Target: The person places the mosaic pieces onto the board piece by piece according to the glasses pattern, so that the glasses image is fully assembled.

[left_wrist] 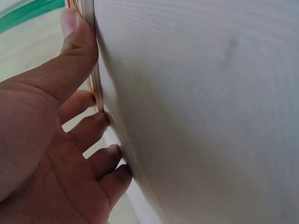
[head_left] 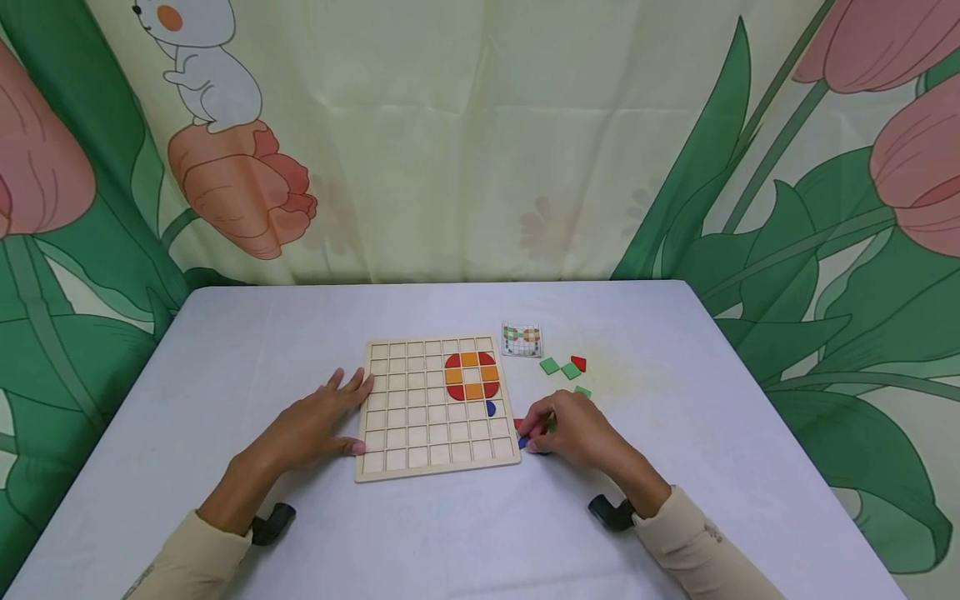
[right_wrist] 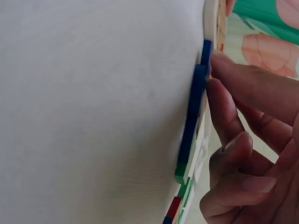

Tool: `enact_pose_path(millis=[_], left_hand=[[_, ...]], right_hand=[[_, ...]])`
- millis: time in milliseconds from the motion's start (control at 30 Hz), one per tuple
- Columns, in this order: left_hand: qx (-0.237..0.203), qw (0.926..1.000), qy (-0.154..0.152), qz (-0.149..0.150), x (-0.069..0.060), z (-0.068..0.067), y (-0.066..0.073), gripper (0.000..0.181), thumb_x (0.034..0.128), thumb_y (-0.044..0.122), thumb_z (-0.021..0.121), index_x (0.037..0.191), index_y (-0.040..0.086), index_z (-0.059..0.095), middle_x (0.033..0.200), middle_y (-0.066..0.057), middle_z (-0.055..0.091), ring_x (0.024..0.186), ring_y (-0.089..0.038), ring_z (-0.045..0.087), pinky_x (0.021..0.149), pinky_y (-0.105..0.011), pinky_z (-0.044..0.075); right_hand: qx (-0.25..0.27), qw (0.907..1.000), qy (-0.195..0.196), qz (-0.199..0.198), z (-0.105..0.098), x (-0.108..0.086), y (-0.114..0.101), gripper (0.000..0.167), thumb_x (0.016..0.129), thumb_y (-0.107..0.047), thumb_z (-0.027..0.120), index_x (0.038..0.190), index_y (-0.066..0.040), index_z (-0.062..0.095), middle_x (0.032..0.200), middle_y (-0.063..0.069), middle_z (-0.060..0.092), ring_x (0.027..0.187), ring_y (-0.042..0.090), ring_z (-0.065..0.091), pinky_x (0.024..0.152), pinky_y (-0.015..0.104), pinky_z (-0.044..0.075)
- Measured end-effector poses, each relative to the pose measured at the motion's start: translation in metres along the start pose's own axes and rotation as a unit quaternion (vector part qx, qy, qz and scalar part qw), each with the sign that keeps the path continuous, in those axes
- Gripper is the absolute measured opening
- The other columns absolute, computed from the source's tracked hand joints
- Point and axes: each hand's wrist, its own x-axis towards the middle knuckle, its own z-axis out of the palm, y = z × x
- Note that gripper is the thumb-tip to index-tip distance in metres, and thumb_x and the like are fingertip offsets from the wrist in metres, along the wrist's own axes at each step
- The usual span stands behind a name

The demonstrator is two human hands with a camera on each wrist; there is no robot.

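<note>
A light wooden grid board (head_left: pixel 420 433) lies on the table. On its upper right sits a ring of red corner pieces (head_left: pixel 453 361) and orange squares (head_left: pixel 469 359), with a blue half-round piece (head_left: pixel 491 408) below. My left hand (head_left: pixel 322 421) rests against the board's left edge, fingers spread and thumb apart; the left wrist view shows fingertips along that edge. Beside the board's right edge, my right hand (head_left: pixel 573 429) pinches a blue piece (head_left: pixel 523 442) between thumb and index finger. More blue pieces (right_wrist: pixel 190 121) lie under the hand, partly hidden.
A small printed pattern card (head_left: pixel 521 340) lies off the board's upper right corner. Right of it are green diamonds (head_left: pixel 550 366) and a red piece (head_left: pixel 578 363). Another green piece (head_left: pixel 583 391) shows behind my right hand. White cloth (head_left: pixel 300 333) covers the table; a printed curtain hangs behind.
</note>
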Motion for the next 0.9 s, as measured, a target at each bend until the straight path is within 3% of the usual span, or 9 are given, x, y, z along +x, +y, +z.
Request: enact_pose_path(millis=[400,600,900], left_hand=[[-0.004,1.0000,-0.001,0.002,0.0000,0.0013,-0.0001,0.105,0.0799,0.041,0.089,0.166,0.012,0.037,0.174,-0.016,0.028,0.160,-0.054,0.021,0.114,-0.076,0.038],[-0.005,1.0000,-0.001,0.000,-0.0003,0.0015,-0.0005,0.105,0.0801,0.041,0.088,0.166,0.012,0.036,0.174,-0.016,0.028,0.160,-0.054,0.020,0.114,-0.076,0.037],[-0.003,1.0000,0.003,0.001,0.0000,0.0015,-0.0002,0.105,0.0802,0.040,0.088,0.166,0.012,0.036,0.174,-0.016,0.028,0.160,-0.054,0.021,0.115,-0.076,0.037]], right_hand=[[-0.047,0.9987,0.017,0.009,0.0053,-0.0064,-0.0073,0.022,0.079,-0.015,0.096,0.078,-0.026,0.076,0.073,-0.011,0.064,0.081,0.012,0.057,0.076,0.031,0.045],[-0.018,0.9994,0.014,0.025,0.0049,-0.0034,-0.0054,0.025,0.080,-0.013,0.095,0.077,-0.023,0.072,0.074,-0.008,0.065,0.077,0.013,0.058,0.072,0.030,0.048],[0.051,0.9986,-0.006,-0.013,-0.0009,-0.0029,-0.0012,0.015,0.090,-0.008,0.085,0.095,-0.021,0.079,0.079,-0.005,0.067,0.072,0.016,0.057,0.061,0.023,0.046]])
